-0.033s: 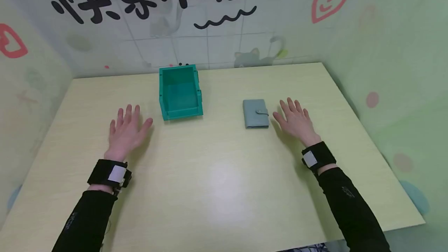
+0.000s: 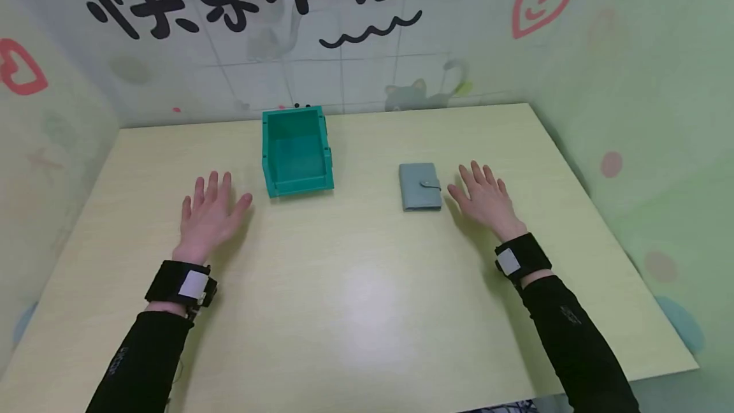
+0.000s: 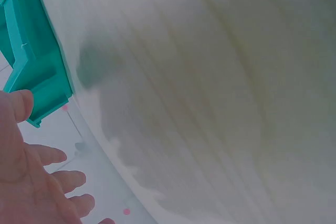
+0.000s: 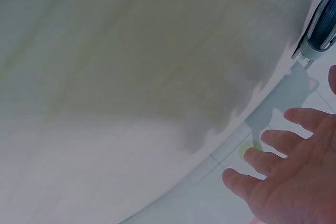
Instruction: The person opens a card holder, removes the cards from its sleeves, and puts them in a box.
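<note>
While you look down from the head view, a pale yellow-green wood-grain tabletop [image 2: 355, 311] fills most of what lies before you, smooth and faintly glossy, with a soft patch of reflected light near its middle. It sits in a walled corner: the back wall [image 2: 355, 75] is covered in a pale tile-pattern print with large black brush characters, a black wavy line, red hearts and a faint grey cat, and the side walls are pale green with coloured dots.

A teal open-fronted bin [image 2: 297, 152] stands at the far middle of the tabletop, its open side facing you. To its right, well apart from it, lies a closed grey-blue wallet [image 2: 420, 186] with a snap tab on its right edge.

Your left hand [image 2: 208, 217] hovers flat or rests on the tabletop, its grip wide with fingers spread, holding nothing, its thumb near the bin's front left corner. Your right hand [image 2: 486, 200] is likewise spread and empty, just beside the wallet's right edge, not touching it. Black bands wrap both wrists above black sleeves.

Nothing stands between either hand and the bin or wallet.
</note>
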The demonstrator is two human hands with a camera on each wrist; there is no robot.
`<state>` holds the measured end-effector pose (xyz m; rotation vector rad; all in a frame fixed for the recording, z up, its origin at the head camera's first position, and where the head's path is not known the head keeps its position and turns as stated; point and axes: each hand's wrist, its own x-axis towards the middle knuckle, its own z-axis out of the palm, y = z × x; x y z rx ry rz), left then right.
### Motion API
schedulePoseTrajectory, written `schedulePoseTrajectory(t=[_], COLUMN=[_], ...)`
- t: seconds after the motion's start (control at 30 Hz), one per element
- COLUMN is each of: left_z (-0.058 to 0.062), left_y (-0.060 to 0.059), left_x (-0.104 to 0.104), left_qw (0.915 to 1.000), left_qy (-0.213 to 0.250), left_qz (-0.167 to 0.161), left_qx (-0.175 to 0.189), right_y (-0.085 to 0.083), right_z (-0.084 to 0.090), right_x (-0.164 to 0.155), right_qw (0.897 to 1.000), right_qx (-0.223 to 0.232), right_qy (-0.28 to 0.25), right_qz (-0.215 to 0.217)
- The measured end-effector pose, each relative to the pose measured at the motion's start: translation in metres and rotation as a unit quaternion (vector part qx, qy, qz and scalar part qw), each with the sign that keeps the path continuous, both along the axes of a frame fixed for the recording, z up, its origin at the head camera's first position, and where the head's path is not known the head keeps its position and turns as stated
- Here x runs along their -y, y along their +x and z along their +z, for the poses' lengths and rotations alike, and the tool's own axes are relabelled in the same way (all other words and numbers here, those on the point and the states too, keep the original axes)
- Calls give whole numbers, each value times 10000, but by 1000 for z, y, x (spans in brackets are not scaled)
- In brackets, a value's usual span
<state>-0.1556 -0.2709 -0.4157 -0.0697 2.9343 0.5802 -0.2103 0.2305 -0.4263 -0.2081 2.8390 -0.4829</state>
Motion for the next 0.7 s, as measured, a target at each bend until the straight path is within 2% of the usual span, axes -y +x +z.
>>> schedulePoseTrajectory(t=[0.27,0.7], left_z=[-2,0], left_y=[-2,1], left_x=[-7,0], left_qw=[9999,9999], left_qy=[-32,78], left_qz=[-28,79], left_qx=[122,48], right_y=[3,-5], right_z=[-3,-4], right_x=[-3,10], right_qw=[10000,9997], right_qx=[55,-41], right_qy=[-5,-128], right_qz=[12,189])
